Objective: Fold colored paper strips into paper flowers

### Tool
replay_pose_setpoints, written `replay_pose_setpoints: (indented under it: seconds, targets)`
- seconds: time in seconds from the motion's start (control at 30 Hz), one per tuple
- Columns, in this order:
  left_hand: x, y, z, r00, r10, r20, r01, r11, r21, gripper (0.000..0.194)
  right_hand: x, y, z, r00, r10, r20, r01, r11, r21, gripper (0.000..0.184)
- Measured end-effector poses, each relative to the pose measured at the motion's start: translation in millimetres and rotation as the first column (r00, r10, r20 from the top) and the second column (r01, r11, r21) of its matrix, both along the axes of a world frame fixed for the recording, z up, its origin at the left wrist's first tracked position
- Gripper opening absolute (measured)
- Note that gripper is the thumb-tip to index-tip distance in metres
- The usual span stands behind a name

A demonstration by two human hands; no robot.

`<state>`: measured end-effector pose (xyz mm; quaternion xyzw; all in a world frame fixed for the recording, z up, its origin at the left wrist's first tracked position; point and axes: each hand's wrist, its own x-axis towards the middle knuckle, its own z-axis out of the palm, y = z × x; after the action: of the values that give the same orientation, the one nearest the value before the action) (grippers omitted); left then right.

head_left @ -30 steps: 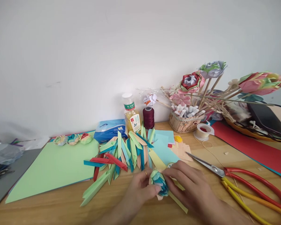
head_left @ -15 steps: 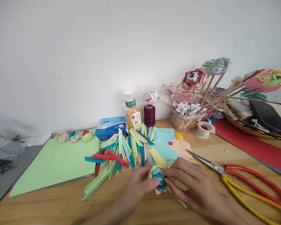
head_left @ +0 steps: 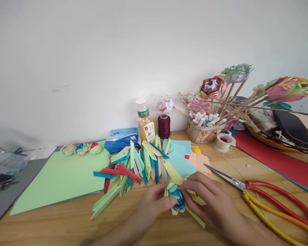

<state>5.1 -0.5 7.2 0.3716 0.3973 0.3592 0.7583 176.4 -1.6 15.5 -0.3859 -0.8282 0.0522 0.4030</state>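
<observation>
Low over the wooden table, a small folded paper flower (head_left: 179, 199) in blue, pale green and peach sits between my two hands. My left hand (head_left: 156, 201) is closed round its left side, with the thumb pressing on the blue petals. The fingers of my right hand (head_left: 207, 194) pinch the flower's right edge. Under the right hand lies a pale yellow paper strip (head_left: 196, 218), partly hidden. Just beyond the hands spreads a pile of folded paper strips (head_left: 138, 162) in green, blue, red and peach.
Large scissors (head_left: 246, 186) with red and yellow handles lie at right. Behind stand a bottle (head_left: 145, 124), a maroon thread spool (head_left: 164, 127) and a flower basket (head_left: 205, 131). Three small paper flowers (head_left: 81, 149) rest on green sheets (head_left: 64, 177) at left. A tape roll (head_left: 224, 141) sits back right.
The paper flower and my hands have shifted slightly right and downward. More of the blue petals faces the camera. Everything else on the table stays put.
</observation>
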Motion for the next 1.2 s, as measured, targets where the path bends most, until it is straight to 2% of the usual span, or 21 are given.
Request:
replay_pose_setpoints:
  seconds: [0.07,0.2,0.27,0.37,0.43,0.5,0.7,0.8,0.87,0.93,1.0,1.07,1.13,1.2]
  targets:
    - [0,0,0.6,1.0,-0.002,-0.001,0.002,1.0,-0.002,0.031,3,0,-2.9,0.998,-0.008,0.065,0.001,0.994,0.106,0.012]
    - [2,-1,4.0,0.999,0.048,0.006,-0.048,0.999,-0.015,0.028,8,2,-1.9,0.992,0.018,0.124,-0.036,0.989,0.145,0.015]
    - [2,-1,5.0,0.999,0.051,0.016,-0.05,0.999,-0.012,0.028,9,4,1.0,0.989,0.072,0.129,-0.087,0.989,0.116,0.016]
    - [2,-1,5.4,0.999,0.04,0.009,-0.04,0.999,-0.012,0.028,10,8,4.9,0.987,0.151,0.051,-0.151,0.988,-0.007,0.015]
    - [2,-1,5.2,0.999,0.047,0.002,-0.047,0.999,-0.018,0.029,10,10,5.2,0.986,0.166,-0.026,-0.168,0.983,-0.079,0.012]
    - [1,-1,4.6,0.998,0.056,0.001,-0.056,0.998,-0.022,0.029,10,11,3.2,0.986,0.157,-0.054,-0.161,0.983,-0.089,0.012]
    - [0,-1,0.4,1.0,0.026,0.006,-0.025,0.999,-0.029,0.03,14,7,-6.5,0.989,0.095,0.11,-0.103,0.992,0.075,0.02]
    - [0,-1,1.0,1.0,0.002,0.005,-0.002,1.0,-0.027,0.027,12,4,-7.2,0.994,0.058,0.093,-0.068,0.992,0.11,0.018]
    - [0,-2,2.1,1.0,0.007,0.005,-0.007,1.0,-0.031,0.025,8,4,-4.7,0.999,0.053,0.0,-0.053,0.998,0.027,0.015]
    - [0,-1,2.7,1.0,0.011,0.014,-0.01,0.999,-0.036,0.025,4,5,-0.1,0.992,0.033,-0.125,-0.054,0.984,-0.169,0.014]
    - [1,-1,2.7,0.999,0.01,0.033,-0.009,0.998,-0.055,0.027,0,8,5.1,0.971,-0.025,-0.237,-0.08,0.902,-0.423,0.018]
    - [1,0,2.3,0.998,0.019,0.052,-0.014,0.995,-0.096,0.031,-2,12,9.2,0.938,-0.092,-0.333,-0.151,0.757,-0.636,0.023]
    - [1,1,2.3,0.997,0.044,0.057,-0.035,0.989,-0.14,0.033,-3,15,11.3,0.898,-0.131,-0.42,-0.262,0.608,-0.749,0.027]
    - [2,1,3.1,0.996,0.074,0.056,-0.064,0.984,-0.168,0.033,-3,17,11.5,0.866,-0.165,-0.473,-0.341,0.497,-0.798,0.03]
